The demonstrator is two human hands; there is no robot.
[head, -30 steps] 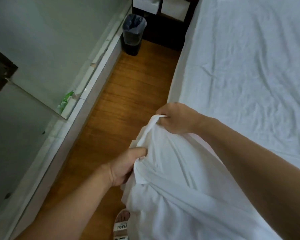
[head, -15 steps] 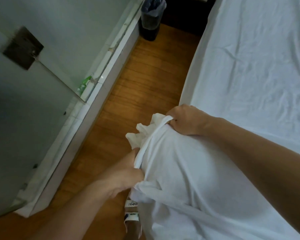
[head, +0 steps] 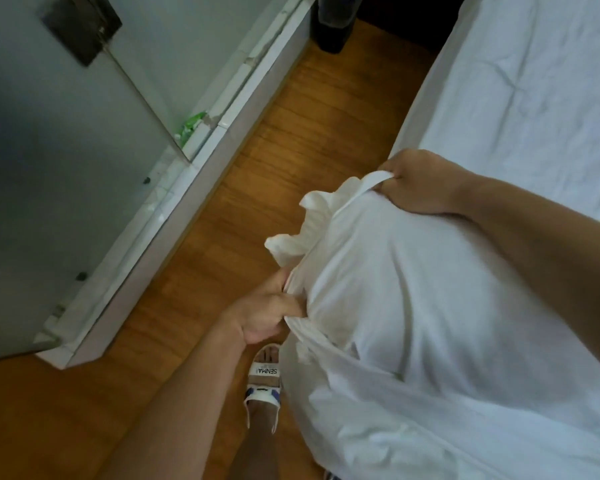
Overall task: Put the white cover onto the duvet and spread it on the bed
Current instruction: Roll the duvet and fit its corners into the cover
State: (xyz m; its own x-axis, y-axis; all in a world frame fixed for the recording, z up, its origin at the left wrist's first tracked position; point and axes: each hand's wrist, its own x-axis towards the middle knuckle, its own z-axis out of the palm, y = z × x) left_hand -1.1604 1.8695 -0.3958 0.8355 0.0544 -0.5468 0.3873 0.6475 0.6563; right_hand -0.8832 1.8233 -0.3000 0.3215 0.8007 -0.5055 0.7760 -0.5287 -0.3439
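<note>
The white cover [head: 430,306] bulges in front of me, stretched over the duvet, beside the bed [head: 534,81] with its wrinkled white sheet. A crumpled cream corner of the duvet [head: 302,230] pokes out of the cover's open edge. My right hand [head: 420,181] grips the cover's hem at the upper end of the opening. My left hand [head: 267,317] pinches the cover's edge at the lower end, just below the duvet corner. Most of the duvet is hidden inside the cover.
A wooden floor strip [head: 291,168] runs between the bed and a white ledge [head: 174,209] under a grey glass wall. A dark waste bin [head: 333,26] stands at the far end. My sandalled foot [head: 264,386] is on the floor below my left hand.
Both hands kept their grip on the cover's edge while pulling it back. The duvet corner, hidden a second ago, now sticks out of the opening. The view shifted downward and left.
</note>
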